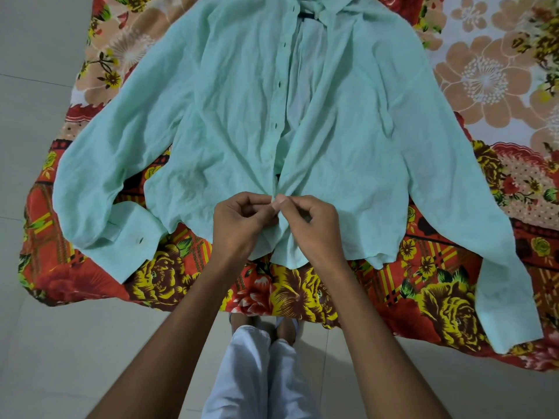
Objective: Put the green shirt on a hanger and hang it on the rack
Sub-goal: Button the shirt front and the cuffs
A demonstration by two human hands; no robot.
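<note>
Two sleeves are spread wide where the green shirt is laid flat on the flowered bedsheet. Thin, light, limp cloth is judged here, easily creased and slid; it is best taken at the collar and shoulders. Its left front edge near the hem is pinched by the curled fingers of the left hand, and the opposite edge is pinched likewise by the right hand, thumbs meeting.

thin, creased matt cloth green shirt lies on a printed floral cloth bedsheet above smooth pale floor tiles.
</note>
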